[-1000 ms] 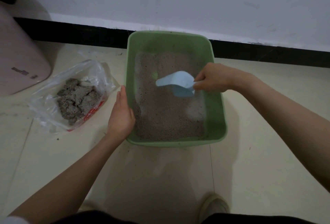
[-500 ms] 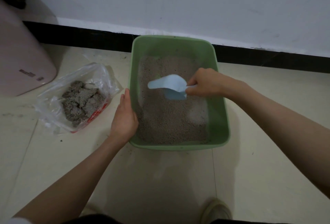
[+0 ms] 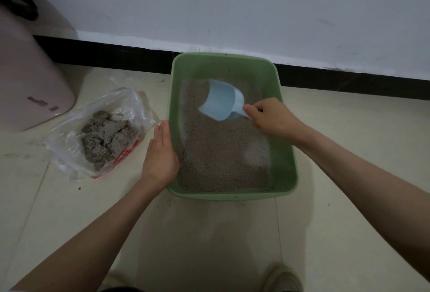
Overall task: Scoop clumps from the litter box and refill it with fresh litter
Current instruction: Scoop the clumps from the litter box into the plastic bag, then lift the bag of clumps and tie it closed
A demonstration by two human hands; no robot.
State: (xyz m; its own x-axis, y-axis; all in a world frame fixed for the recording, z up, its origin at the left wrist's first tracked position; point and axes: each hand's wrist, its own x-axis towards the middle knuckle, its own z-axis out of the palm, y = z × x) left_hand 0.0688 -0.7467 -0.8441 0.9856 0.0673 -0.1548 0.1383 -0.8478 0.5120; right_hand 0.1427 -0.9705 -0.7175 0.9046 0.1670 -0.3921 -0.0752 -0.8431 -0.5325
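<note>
A green litter box (image 3: 285,176) stands on the floor by the wall, filled with grey-brown litter (image 3: 216,152). My right hand (image 3: 271,116) grips the handle of a light blue scoop (image 3: 220,103), whose mouth points toward the box's far left and lies on the litter. My left hand (image 3: 160,154) rests with straight fingers against the outside of the box's left wall. A clear plastic bag (image 3: 69,139) with grey clumps (image 3: 105,137) inside lies on the floor to the left of the box.
A pink rounded container (image 3: 28,77) stands at the far left against the wall. A black baseboard (image 3: 111,55) runs behind the box. My shoe (image 3: 282,279) shows at the bottom on the beige tiled floor (image 3: 209,233).
The scoop has turned from pointing left to pointing toward the far side of the box, and my right hand has moved with it. My left hand stays on the box wall.
</note>
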